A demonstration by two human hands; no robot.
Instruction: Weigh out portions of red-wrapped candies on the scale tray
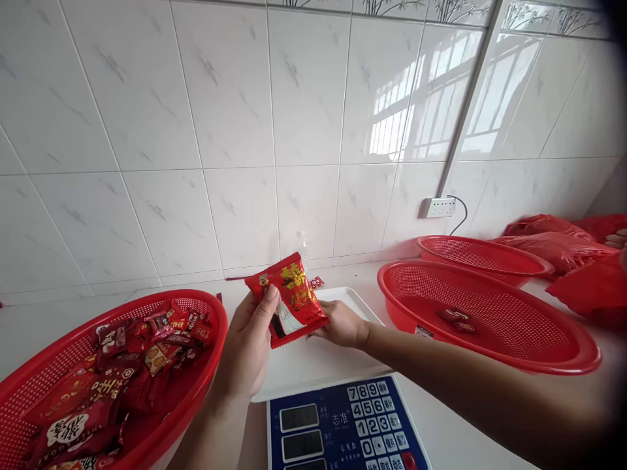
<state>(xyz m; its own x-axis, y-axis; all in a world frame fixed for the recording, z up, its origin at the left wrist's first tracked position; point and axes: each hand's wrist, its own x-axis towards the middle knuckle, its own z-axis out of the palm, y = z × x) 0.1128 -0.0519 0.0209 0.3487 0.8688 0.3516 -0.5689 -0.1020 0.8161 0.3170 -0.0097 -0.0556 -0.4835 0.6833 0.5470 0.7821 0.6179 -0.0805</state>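
Observation:
My left hand (252,336) grips a red, gold-printed snack packet (298,297) with a clear window, the thumb across its front. The packet is tilted above the white tray (289,385) of a weighing scale. My right hand (340,323) is at the packet's lower right edge, partly behind it. Its fingers are curled, and the packet hides their tips, so what they hold does not show. Below the tray lies the scale's blue keypad panel (337,427). A small red wrapper (317,282) shows behind the packet.
On the left, a red basket (220,326) holds many wrapped snacks (112,385). Another red basket (582,352) at right contains a few small packets (456,318). Behind it are a further basket (543,266), red bags (553,245) and another person's hand (616,239). A tiled wall (235,215) bounds the counter.

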